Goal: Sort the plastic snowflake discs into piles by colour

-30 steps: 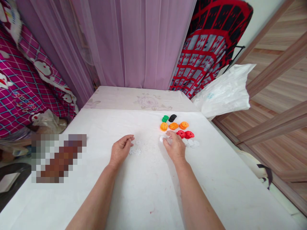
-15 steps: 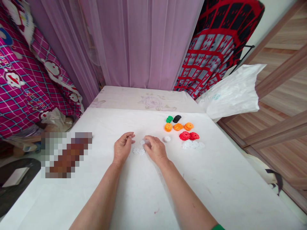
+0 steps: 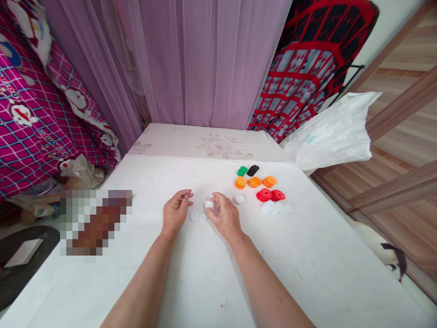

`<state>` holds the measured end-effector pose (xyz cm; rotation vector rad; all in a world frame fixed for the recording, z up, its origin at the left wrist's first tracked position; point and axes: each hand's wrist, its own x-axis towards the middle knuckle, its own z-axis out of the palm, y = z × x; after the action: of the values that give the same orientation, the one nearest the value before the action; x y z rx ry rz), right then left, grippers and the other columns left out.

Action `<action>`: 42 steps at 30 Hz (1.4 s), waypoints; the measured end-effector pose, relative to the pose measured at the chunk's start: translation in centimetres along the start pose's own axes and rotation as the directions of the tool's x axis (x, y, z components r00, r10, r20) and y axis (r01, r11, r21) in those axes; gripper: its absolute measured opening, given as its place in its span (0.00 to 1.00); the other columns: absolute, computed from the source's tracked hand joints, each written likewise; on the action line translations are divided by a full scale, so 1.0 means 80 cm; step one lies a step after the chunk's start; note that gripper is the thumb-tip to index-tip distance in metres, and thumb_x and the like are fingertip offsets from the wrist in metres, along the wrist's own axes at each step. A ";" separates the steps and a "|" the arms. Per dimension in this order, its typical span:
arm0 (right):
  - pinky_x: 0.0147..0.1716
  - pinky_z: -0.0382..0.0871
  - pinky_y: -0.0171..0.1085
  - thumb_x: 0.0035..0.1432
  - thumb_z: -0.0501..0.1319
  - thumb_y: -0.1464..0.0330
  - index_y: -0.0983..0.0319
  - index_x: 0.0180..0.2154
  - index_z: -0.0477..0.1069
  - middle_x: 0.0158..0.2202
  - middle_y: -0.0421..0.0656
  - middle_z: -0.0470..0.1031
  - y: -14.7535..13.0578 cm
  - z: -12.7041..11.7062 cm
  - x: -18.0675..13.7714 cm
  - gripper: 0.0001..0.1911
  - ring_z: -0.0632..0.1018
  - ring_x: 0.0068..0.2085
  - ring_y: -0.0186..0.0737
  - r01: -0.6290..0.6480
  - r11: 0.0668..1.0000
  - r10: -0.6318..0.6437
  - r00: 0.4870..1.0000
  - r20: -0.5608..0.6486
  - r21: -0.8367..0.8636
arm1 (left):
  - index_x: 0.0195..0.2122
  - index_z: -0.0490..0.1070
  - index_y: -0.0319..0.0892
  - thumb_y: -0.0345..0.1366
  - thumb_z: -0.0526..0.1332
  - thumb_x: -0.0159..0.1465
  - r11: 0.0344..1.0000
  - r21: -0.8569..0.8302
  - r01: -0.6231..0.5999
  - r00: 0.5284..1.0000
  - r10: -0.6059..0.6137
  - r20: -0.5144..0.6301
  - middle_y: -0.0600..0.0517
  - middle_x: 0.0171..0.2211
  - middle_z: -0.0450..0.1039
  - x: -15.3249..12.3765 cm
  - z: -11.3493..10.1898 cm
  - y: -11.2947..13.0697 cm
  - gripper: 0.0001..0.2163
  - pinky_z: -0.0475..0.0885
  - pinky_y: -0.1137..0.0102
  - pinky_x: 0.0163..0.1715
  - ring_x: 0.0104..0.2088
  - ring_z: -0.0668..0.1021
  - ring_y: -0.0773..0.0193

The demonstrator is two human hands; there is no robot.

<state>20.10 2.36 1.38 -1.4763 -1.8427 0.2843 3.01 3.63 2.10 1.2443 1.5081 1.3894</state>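
My right hand [image 3: 226, 214] holds a small white scalloped disc [image 3: 209, 204] between its thumb and fingertips, a little above the table. My left hand [image 3: 176, 210] is half curled with its fingers apart, and nothing shows in it. Between the two hands a small cluster of white scalloped discs [image 3: 198, 216] lies on the white tablecloth [image 3: 201, 269]. One more white stack [image 3: 239, 199] sits just right of my right hand, apart from it.
Farther right lie white discs [image 3: 276, 207], red stacks [image 3: 264, 195], orange stacks [image 3: 254, 182], a green stack [image 3: 242, 171] and a black stack [image 3: 253, 170]. A white plastic bag [image 3: 331, 132] stands at the right edge. A blurred-out patch [image 3: 99, 223] covers something at left.
My right hand has shifted slightly right, away from the cluster, with the white disc now plainly between its fingers. My left hand has barely moved.
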 end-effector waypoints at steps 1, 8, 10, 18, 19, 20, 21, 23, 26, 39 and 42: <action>0.42 0.68 0.39 0.52 0.60 0.68 0.59 0.50 0.66 0.40 0.42 0.78 0.007 -0.009 -0.001 0.21 0.75 0.36 0.39 -0.012 1.000 0.012 0.998 -0.059 0.009 | 0.40 0.75 0.42 0.42 0.57 0.59 1.000 -0.001 0.004 1.000 -0.004 0.000 0.49 0.36 0.80 0.000 0.000 0.000 0.14 0.76 0.70 0.31 0.28 0.81 0.64; 0.36 0.69 0.41 0.51 0.60 0.60 0.60 0.49 0.64 0.40 0.43 0.78 0.067 -0.072 0.005 0.24 0.74 0.33 0.39 -0.214 0.976 0.190 0.911 -0.367 -0.026 | 0.41 0.75 0.42 0.44 0.57 0.58 1.000 0.007 0.007 1.000 -0.007 0.004 0.49 0.36 0.81 0.000 0.000 -0.003 0.15 0.76 0.68 0.32 0.28 0.81 0.63; 0.36 0.68 0.40 0.50 0.59 0.60 0.60 0.50 0.64 0.40 0.43 0.78 0.075 -0.076 0.006 0.24 0.74 0.33 0.39 -0.230 0.972 0.199 0.908 -0.369 -0.040 | 0.41 0.75 0.42 0.44 0.57 0.58 1.000 0.010 0.001 1.000 -0.001 0.001 0.48 0.36 0.81 0.001 0.000 -0.004 0.15 0.76 0.68 0.32 0.28 0.81 0.62; 0.37 0.68 0.41 0.49 0.60 0.61 0.59 0.49 0.66 0.39 0.43 0.78 0.069 -0.070 0.004 0.23 0.74 0.34 0.40 -0.225 0.969 0.186 0.939 -0.288 -0.107 | 0.41 0.75 0.42 0.45 0.58 0.58 1.000 0.005 -0.015 1.000 0.015 -0.008 0.48 0.36 0.80 0.001 -0.001 -0.005 0.15 0.76 0.68 0.32 0.28 0.81 0.63; 0.37 0.68 0.42 0.49 0.60 0.62 0.59 0.49 0.66 0.39 0.43 0.78 0.069 -0.070 0.005 0.23 0.74 0.34 0.41 -0.224 0.968 0.185 0.943 -0.278 -0.116 | 0.41 0.75 0.42 0.44 0.58 0.58 1.000 0.004 -0.014 1.000 0.014 -0.008 0.48 0.36 0.80 0.001 -0.001 -0.005 0.15 0.76 0.68 0.32 0.28 0.81 0.63; 0.38 0.68 0.42 0.49 0.60 0.62 0.59 0.49 0.66 0.39 0.42 0.78 0.069 -0.069 0.005 0.23 0.74 0.34 0.41 -0.223 0.967 0.183 0.945 -0.269 -0.124 | 0.41 0.75 0.42 0.44 0.58 0.58 1.000 0.003 -0.011 1.000 0.011 -0.008 0.48 0.36 0.80 0.001 -0.001 -0.006 0.15 0.76 0.68 0.32 0.28 0.81 0.63; 0.38 0.68 0.42 0.50 0.59 0.62 0.59 0.49 0.66 0.39 0.42 0.78 0.069 -0.068 0.005 0.23 0.75 0.35 0.41 -0.222 0.966 0.182 0.948 -0.261 -0.133 | 0.41 0.75 0.42 0.44 0.58 0.58 1.000 0.002 -0.008 1.000 0.008 -0.007 0.48 0.36 0.80 0.001 -0.001 -0.006 0.15 0.76 0.68 0.32 0.28 0.81 0.63; 0.39 0.68 0.42 0.50 0.59 0.63 0.60 0.49 0.66 0.39 0.42 0.78 0.070 -0.066 0.004 0.23 0.75 0.36 0.42 -0.221 0.964 0.180 0.952 -0.249 -0.147 | 0.41 0.75 0.42 0.44 0.58 0.58 1.000 0.000 -0.002 1.000 0.002 -0.005 0.48 0.36 0.80 0.001 -0.001 -0.006 0.15 0.76 0.68 0.31 0.28 0.81 0.63; 0.39 0.68 0.42 0.50 0.59 0.63 0.60 0.50 0.66 0.39 0.42 0.78 0.072 -0.065 0.004 0.23 0.75 0.36 0.42 -0.217 0.963 0.176 0.955 -0.237 -0.162 | 0.40 0.75 0.42 0.44 0.58 0.58 1.000 -0.004 0.002 1.000 -0.002 -0.003 0.48 0.36 0.80 0.001 -0.001 -0.005 0.15 0.76 0.68 0.32 0.28 0.81 0.63; 0.37 0.68 0.35 0.54 0.59 0.70 0.57 0.33 0.72 0.32 0.38 0.77 0.004 -0.048 -0.011 0.04 0.76 0.34 0.36 0.158 0.986 -0.157 0.987 0.019 -0.048 | 0.40 0.75 0.42 0.44 0.58 0.58 1.000 0.006 -0.015 1.000 0.015 -0.013 0.48 0.36 0.80 0.001 -0.002 -0.002 0.15 0.76 0.68 0.31 0.28 0.81 0.63; 0.41 0.68 0.36 0.52 0.62 0.70 0.56 0.36 0.71 0.37 0.39 0.78 -0.016 -0.033 -0.018 0.08 0.76 0.40 0.38 0.172 0.985 -0.165 0.967 0.196 -0.020 | 0.41 0.75 0.42 0.44 0.57 0.59 1.000 0.001 -0.017 1.000 0.017 -0.015 0.48 0.37 0.80 0.001 -0.002 0.000 0.14 0.76 0.69 0.31 0.28 0.81 0.64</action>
<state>21.01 -0.09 3.40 -1.3447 -2.1260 0.3217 2.81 3.65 2.11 1.2525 1.5122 1.4123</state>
